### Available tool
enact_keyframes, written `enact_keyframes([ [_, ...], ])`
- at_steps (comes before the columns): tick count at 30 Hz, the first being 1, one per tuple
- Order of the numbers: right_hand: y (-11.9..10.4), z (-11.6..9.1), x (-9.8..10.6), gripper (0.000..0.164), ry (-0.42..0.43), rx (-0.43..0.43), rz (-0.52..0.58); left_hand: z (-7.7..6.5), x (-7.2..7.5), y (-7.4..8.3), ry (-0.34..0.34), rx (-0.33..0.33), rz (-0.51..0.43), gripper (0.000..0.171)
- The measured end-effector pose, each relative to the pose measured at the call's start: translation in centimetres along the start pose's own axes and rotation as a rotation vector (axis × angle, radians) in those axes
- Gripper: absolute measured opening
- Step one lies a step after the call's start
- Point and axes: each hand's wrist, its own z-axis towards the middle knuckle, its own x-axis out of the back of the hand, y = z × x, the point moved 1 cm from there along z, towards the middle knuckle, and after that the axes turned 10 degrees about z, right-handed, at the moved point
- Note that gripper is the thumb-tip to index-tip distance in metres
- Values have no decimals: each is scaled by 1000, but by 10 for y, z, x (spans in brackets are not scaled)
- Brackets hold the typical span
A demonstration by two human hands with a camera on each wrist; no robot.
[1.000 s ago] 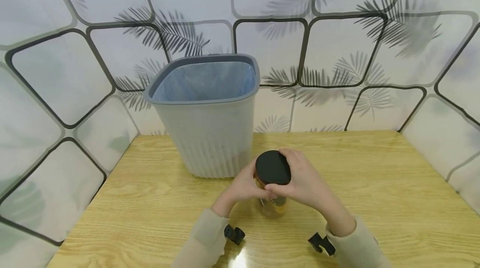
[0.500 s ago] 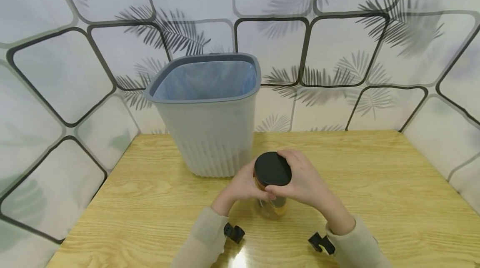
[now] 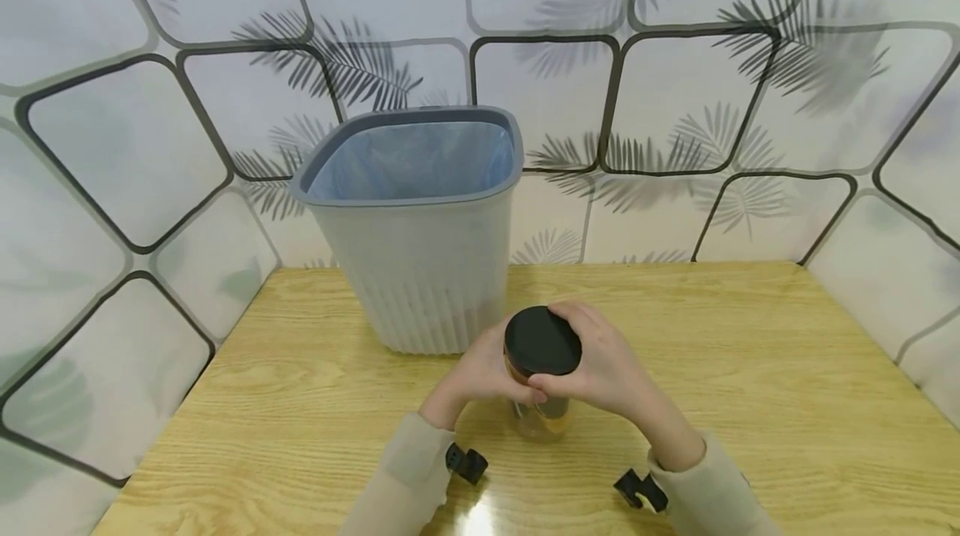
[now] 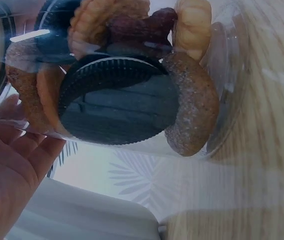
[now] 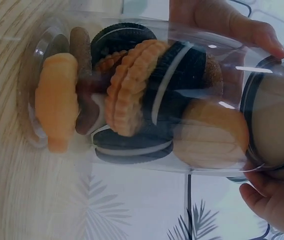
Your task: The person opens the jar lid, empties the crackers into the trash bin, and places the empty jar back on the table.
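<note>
A clear jar (image 5: 132, 95) of biscuits with a black lid (image 3: 542, 340) stands on the table in front of me. Inside are black sandwich biscuits (image 4: 119, 100), scalloped golden ones and brown curved ones. My left hand (image 3: 483, 365) grips the upper side of the jar, its fingers wrapped round the far side in the left wrist view. The right hand (image 3: 603, 365) holds the lid's edge between thumb and fingers. The thumbs come close together in front of the jar. Whether the lid is loose from the jar's neck cannot be told.
Behind and left of the jar stands a pale waste bin (image 3: 420, 269) with a grey rim and a bluish liner. A wood-grain table (image 3: 750, 369) lies beneath everything. Leaf-patterned cloth (image 3: 540, 94) rises at the back and both sides.
The lid and my right hand have shifted slightly left and towards me. The left hand keeps its grip on the jar. The bin has not moved.
</note>
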Motion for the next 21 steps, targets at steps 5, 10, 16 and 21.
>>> enact_keyframes([
  [5,3,1,0,75,-45,51,65,-1,2,-4,-28,-77,-5,79],
  [10,3,1,2,76,-99,85,119,-1,3,-9,-83,-127,-55,82],
  [16,6,1,4,76,-153,88,171,-2,4,-11,-116,-152,-73,82],
  [21,10,0,6,75,-172,84,206,-2,5,-11,-118,-160,-55,84],
])
